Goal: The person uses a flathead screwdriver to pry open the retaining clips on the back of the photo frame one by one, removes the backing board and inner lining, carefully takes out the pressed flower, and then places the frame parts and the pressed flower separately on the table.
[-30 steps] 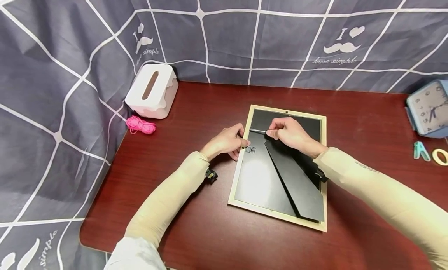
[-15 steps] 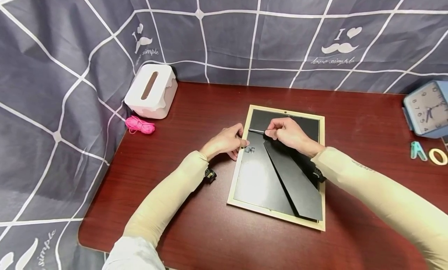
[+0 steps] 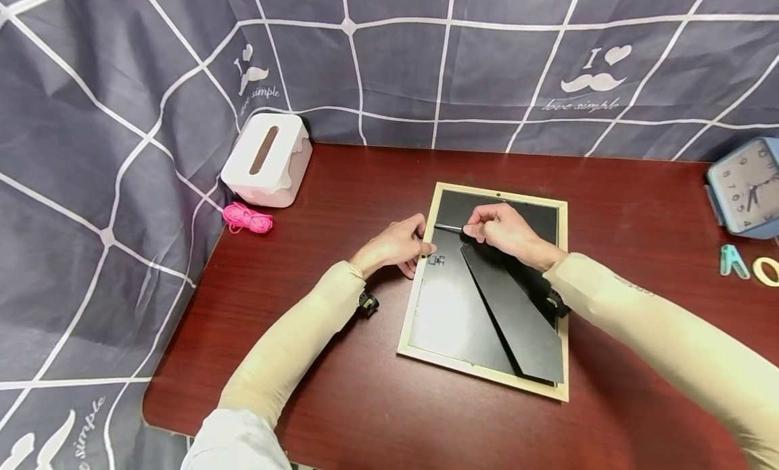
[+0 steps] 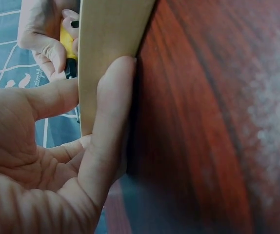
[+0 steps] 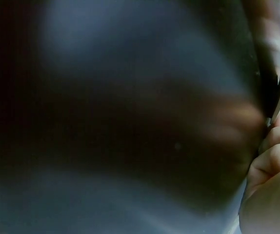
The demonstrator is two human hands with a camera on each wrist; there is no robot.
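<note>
A dark red-brown wooden table (image 3: 341, 186) with a glossy top fills the lower part of the head view, catching soft reflections of light from above. Behind it and along its left side hangs a slate-grey cloth backdrop (image 3: 426, 64), crossed by white lines in a web-like grid and printed with white moustache-and-heart motifs and small script lettering. The cloth folds at the back left corner, meets the table's far edge and drops past its left edge, so no wall, floor or window shows.
</note>
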